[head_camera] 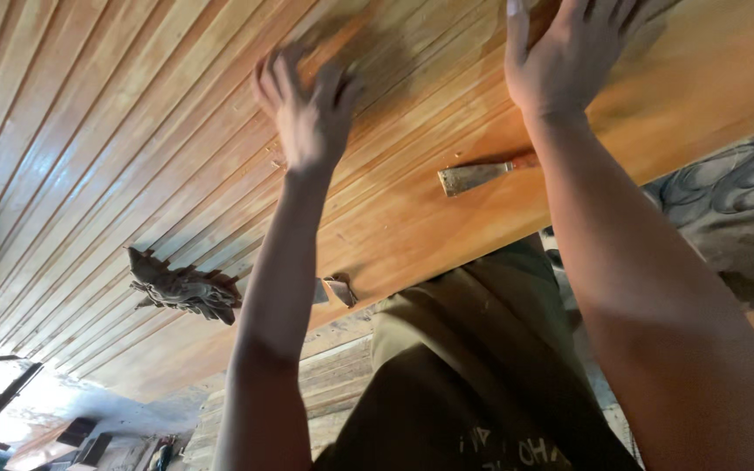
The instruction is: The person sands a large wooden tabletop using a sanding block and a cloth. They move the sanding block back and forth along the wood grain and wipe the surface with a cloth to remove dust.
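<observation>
On the grooved, varnished wooden panel (133, 131) that fills most of the view, both bare hands press down with their fingers spread. Left hand (307, 113) lies near the middle of the panel, blurred, its fingers loosely open and curved over the ribbed boards; whether it has anything under the palm I cannot tell. A dull, paler patch (368, 44) of the wood shows just to the far right of it. Right hand (569, 52) rests flat on the smoother plank at the far right, fingers open wide, gripping nothing that shows, though a small pale edge peeks out beside its fingers.

Between the two forearms a putty knife (473, 174) with a rusty metal blade and a reddish handle lies on the wood, apart from both hands. Left of the left forearm, a crumpled brown rag (185, 288) sits on the boards. Just right of that forearm, at the near edge of the panel, lies a small folded scrap of sandpaper (339, 288). An olive-brown shirt (473, 366) fills the near centre of the view.
</observation>
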Demonstrator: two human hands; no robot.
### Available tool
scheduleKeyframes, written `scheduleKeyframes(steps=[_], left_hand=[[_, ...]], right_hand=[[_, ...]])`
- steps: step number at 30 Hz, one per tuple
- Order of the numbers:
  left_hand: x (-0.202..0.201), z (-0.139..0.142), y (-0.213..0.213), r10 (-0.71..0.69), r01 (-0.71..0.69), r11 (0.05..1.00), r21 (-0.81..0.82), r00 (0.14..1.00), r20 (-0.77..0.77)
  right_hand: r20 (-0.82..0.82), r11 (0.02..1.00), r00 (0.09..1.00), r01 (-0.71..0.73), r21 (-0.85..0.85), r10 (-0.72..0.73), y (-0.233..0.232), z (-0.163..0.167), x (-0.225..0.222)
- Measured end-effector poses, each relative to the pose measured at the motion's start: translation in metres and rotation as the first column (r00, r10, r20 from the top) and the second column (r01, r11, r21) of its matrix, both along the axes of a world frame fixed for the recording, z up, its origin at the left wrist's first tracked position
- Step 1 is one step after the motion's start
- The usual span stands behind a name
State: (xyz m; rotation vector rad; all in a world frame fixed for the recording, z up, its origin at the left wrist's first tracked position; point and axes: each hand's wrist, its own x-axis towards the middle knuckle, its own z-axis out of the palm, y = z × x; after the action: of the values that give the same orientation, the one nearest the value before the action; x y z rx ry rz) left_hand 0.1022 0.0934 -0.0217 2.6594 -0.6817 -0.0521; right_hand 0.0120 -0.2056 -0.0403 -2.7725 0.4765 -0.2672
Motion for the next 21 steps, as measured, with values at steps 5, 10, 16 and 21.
scheduleKeyframes(steps=[5, 10, 16, 21], left_hand=[[0.012, -0.005, -0.025, -0.061, 0.060, 0.998, 0.016, 0.995, 0.076], [0.014, -0.009, -0.035, -0.121, 0.121, 0.993, 0.002, 0.993, 0.013], [0.008, 0.000, -0.032, -0.086, 0.086, 0.996, -0.001, 0.996, -0.021], [0.026, -0.007, -0.065, -0.149, 0.157, 0.986, -0.063, 0.982, 0.116]], right_hand=[[-0.163, 0.998, 0.985, 0.061, -0.028, -0.065, 0.000, 0.005, 0.003], [-0.215, 0.999, 0.975, 0.050, -0.010, -0.051, -0.001, 0.003, 0.002], [-0.208, 0.997, 0.975, 0.076, -0.029, -0.080, -0.002, 0.004, 0.002], [-0.300, 0.987, 0.948, 0.137, 0.083, -0.106, 0.000, 0.009, 0.006]])
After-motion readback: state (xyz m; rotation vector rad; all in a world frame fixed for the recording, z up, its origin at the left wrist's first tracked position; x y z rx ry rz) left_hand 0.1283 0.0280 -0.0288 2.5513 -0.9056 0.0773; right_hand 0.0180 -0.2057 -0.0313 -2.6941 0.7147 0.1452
